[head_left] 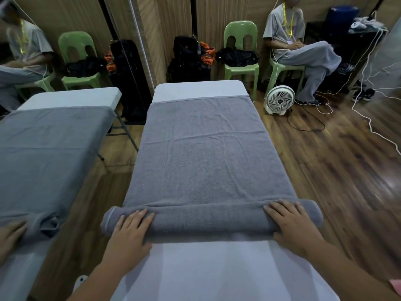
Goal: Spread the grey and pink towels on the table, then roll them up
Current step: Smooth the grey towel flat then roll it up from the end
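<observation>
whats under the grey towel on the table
The white table lies under the grey towel, bare at its far end and on the near side of the roll. Anything else beneath the spread part is covered and cannot be seen.

The grey towel (204, 161) lies spread lengthwise on the white table (199, 89), flat with faint creases, and its far hem stops just short of the table's far end. Its near end is wound into a thick roll (208, 222) lying crosswise, with both ends overhanging the table's sides.
</observation>
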### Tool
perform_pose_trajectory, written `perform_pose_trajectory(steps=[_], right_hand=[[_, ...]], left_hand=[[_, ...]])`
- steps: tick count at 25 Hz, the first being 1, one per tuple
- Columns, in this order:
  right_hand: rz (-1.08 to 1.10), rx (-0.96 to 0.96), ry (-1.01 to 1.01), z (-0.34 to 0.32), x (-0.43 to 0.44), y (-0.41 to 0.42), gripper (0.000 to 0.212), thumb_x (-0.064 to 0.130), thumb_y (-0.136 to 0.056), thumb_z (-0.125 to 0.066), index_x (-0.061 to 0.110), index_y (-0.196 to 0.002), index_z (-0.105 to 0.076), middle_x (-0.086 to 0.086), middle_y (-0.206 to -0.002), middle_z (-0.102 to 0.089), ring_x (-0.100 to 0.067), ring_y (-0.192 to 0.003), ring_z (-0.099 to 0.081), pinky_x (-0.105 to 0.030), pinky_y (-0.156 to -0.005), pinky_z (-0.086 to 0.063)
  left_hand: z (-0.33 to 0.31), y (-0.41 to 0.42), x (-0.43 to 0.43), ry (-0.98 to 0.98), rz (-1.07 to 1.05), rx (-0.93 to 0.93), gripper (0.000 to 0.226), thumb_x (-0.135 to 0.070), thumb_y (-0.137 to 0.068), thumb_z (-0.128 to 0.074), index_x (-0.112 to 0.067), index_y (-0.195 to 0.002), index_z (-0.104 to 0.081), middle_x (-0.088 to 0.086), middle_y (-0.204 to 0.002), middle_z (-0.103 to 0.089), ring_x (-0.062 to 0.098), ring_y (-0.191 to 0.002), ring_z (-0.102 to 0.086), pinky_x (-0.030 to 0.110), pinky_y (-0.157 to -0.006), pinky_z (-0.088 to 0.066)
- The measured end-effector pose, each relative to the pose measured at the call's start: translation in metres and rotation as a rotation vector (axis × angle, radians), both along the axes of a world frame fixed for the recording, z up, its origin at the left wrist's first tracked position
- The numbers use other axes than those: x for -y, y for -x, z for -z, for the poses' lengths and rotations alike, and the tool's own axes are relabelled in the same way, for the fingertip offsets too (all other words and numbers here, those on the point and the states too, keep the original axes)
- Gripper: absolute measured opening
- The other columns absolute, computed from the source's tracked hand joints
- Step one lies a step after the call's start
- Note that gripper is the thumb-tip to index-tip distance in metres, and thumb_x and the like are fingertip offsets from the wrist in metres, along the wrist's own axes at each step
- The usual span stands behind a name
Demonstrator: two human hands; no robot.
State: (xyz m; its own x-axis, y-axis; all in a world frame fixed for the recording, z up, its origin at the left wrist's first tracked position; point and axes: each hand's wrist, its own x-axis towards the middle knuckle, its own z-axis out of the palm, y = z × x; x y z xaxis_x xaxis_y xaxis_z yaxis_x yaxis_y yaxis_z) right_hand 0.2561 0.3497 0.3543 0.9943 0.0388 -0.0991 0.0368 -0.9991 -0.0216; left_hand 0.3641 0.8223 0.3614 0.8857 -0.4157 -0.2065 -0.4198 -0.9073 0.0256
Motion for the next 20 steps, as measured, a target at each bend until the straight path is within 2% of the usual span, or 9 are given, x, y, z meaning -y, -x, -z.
perform_pose_trajectory(steps=[3,4,6,8,9,11,13,17,20], right_hand=[[0.052,0.025,-0.029,0.005,0.013,-0.003,0.030,0.033,-0.067,-0.052,0.034,-0.094,-0.066,0.011,-0.094,-0.067,-0.016,-0.095,-0.062,-0.044,-0.110,-0.024],[0.069,-0.001,-0.054,-0.006,0.013,-0.002,0.017,0.036,-0.071,-0.045,0.035,-0.079,-0.059,0.013,-0.080,-0.063,-0.012,-0.082,-0.060,-0.040,-0.109,-0.025],[0.077,-0.097,-0.128,-0.024,0.014,0.003,0.020,0.045,-0.075,-0.036,0.031,-0.070,-0.049,0.012,-0.068,-0.057,-0.008,-0.068,-0.051,-0.034,-0.093,-0.041],[0.128,-0.115,-0.216,-0.037,0.018,0.003,0.025,0.050,-0.076,-0.037,0.034,-0.081,-0.056,0.013,-0.075,-0.063,-0.008,-0.070,-0.055,-0.030,-0.069,-0.046],[0.159,-0.088,-0.226,-0.040,0.020,-0.002,0.024,0.049,-0.078,-0.043,0.038,-0.091,-0.060,0.014,-0.084,-0.067,-0.009,-0.077,-0.059,-0.029,-0.067,-0.047],[0.160,0.087,-0.150,-0.039,0.019,-0.018,0.032,0.038,-0.079,-0.059,0.033,-0.110,-0.065,0.008,-0.101,-0.071,-0.018,-0.093,-0.062,-0.034,-0.078,-0.051],[0.076,0.202,-0.099,-0.030,0.013,-0.029,0.038,0.036,-0.076,-0.061,0.026,-0.112,-0.067,0.005,-0.107,-0.070,-0.021,-0.100,-0.061,-0.038,-0.088,-0.050],[-0.018,-0.082,-0.013,-0.005,0.002,-0.028,0.066,0.053,-0.069,-0.053,0.032,-0.131,-0.056,0.010,-0.131,-0.059,-0.019,-0.121,-0.055,-0.047,-0.106,-0.040],[0.048,-0.056,-0.049,-0.007,0.003,-0.033,0.046,0.044,-0.071,-0.048,0.038,-0.113,-0.064,0.014,-0.108,-0.068,-0.015,-0.102,-0.060,-0.036,-0.100,-0.040]], left_hand=[[-0.002,-0.006,-0.005,0.086,-0.053,0.062,0.044,-0.035,-0.078,-0.041,-0.025,-0.113,-0.068,-0.003,-0.109,-0.069,0.022,-0.101,-0.062,0.047,-0.097,-0.048],[-0.005,-0.004,-0.006,0.099,-0.044,0.069,0.041,-0.036,-0.079,-0.039,-0.027,-0.107,-0.068,-0.005,-0.101,-0.069,0.022,-0.095,-0.063,0.047,-0.092,-0.050],[-0.010,0.000,-0.006,0.078,0.006,0.038,0.034,-0.039,-0.081,-0.035,-0.033,-0.099,-0.063,-0.010,-0.091,-0.065,0.018,-0.091,-0.061,0.048,-0.096,-0.046],[-0.019,-0.005,-0.004,0.016,0.008,-0.002,0.031,-0.042,-0.083,-0.030,-0.038,-0.098,-0.057,-0.013,-0.088,-0.060,0.012,-0.095,-0.058,0.048,-0.110,-0.030],[-0.023,-0.013,-0.003,0.006,-0.028,-0.008,0.030,-0.042,-0.084,-0.032,-0.039,-0.101,-0.057,-0.013,-0.090,-0.061,0.011,-0.098,-0.057,0.047,-0.114,-0.024],[-0.027,-0.029,0.001,0.034,-0.068,0.107,0.028,-0.038,-0.085,-0.045,-0.035,-0.109,-0.060,-0.010,-0.100,-0.066,0.016,-0.102,-0.060,0.051,-0.111,-0.029],[-0.023,-0.033,0.006,0.082,-0.053,0.226,0.031,-0.035,-0.085,-0.052,-0.027,-0.113,-0.062,-0.002,-0.110,-0.066,0.023,-0.105,-0.059,0.053,-0.104,-0.039],[-0.004,-0.020,0.011,-0.019,0.027,0.053,0.063,-0.042,-0.073,-0.062,-0.028,-0.134,-0.055,-0.002,-0.137,-0.055,0.023,-0.127,-0.050,0.055,-0.111,-0.036],[-0.003,-0.026,0.014,0.017,-0.015,0.092,0.045,-0.031,-0.074,-0.058,-0.029,-0.119,-0.062,-0.004,-0.117,-0.064,0.023,-0.110,-0.058,0.048,-0.097,-0.045]])
